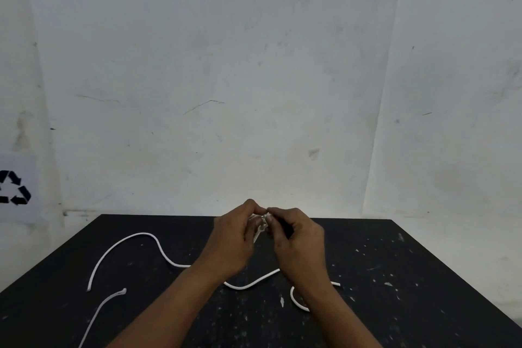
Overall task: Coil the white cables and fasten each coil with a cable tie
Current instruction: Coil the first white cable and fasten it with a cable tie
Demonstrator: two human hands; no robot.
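Both hands meet above the far middle of the black table [367,263]. My left hand [234,237] and my right hand [296,240] pinch a small white bundle [261,224] between their fingertips; it is mostly hidden, so I cannot tell cable from tie. A long white cable [135,237] snakes over the table from the left, passes under my left forearm and reappears at the middle. A second white cable [104,305] runs off the near left edge. A short white curve of cable [295,298] shows beside my right wrist.
A scuffed white wall [254,79] rises right behind the table's far edge. A black recycling symbol [14,188] is on a sheet at the far left. Small white flecks dot the table's right half.
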